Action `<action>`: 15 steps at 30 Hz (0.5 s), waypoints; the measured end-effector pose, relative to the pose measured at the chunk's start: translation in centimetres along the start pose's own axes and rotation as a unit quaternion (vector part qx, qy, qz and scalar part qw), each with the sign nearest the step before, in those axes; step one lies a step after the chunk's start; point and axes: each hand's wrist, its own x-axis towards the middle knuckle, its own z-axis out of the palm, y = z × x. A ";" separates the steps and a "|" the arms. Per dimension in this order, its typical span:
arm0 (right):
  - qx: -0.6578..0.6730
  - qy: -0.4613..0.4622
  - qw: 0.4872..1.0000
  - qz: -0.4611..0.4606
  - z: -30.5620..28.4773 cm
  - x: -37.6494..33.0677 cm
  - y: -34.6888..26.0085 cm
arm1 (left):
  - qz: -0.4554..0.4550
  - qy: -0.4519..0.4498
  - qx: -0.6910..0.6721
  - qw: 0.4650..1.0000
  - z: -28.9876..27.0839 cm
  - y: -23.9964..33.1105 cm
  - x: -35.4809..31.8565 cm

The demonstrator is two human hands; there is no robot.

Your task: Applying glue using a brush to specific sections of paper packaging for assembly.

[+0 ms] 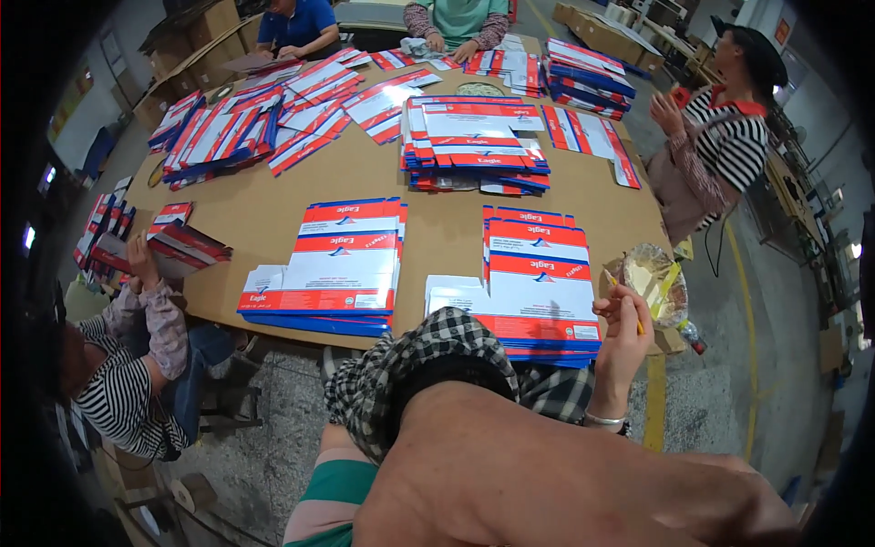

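Note:
My right hand [622, 333], with a silvery bangle at its wrist, is closed on a thin yellow stick [610, 277] just left of a plastic-lined bowl [682, 314] of pale stuff. My left hand [583, 469] is raised very close to the camera, coming out of a black-and-white checked sleeve [447, 342]; its fingers are out of clear sight. In front of me lie two stacks of flat printed cartons, red, white and blue: a left stack [342, 269] and a right stack [538, 287]. The right stack is nearer my right hand.
A brown-topped table [246, 219] bears a taller carton pile [474, 137] and several spread cartons [310, 100]. At left a seated person [137, 365] handles cartons; two people work across the table. On the right stands a person [729, 137] in a striped top. A bottle [694, 337] is beside the bowl.

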 end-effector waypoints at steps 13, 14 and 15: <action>-0.001 -0.007 1.000 0.002 0.0 -0.1 -0.3 | -0.028 -0.117 0.113 0.986 1.4 0.3 1.6; -0.001 -0.006 1.000 0.003 -0.1 -0.1 -0.3 | -0.032 -0.123 0.126 0.984 1.5 0.4 1.6; -0.001 -0.009 1.000 0.005 -0.2 -0.1 -0.2 | -0.036 -0.129 0.139 0.981 1.6 0.5 1.5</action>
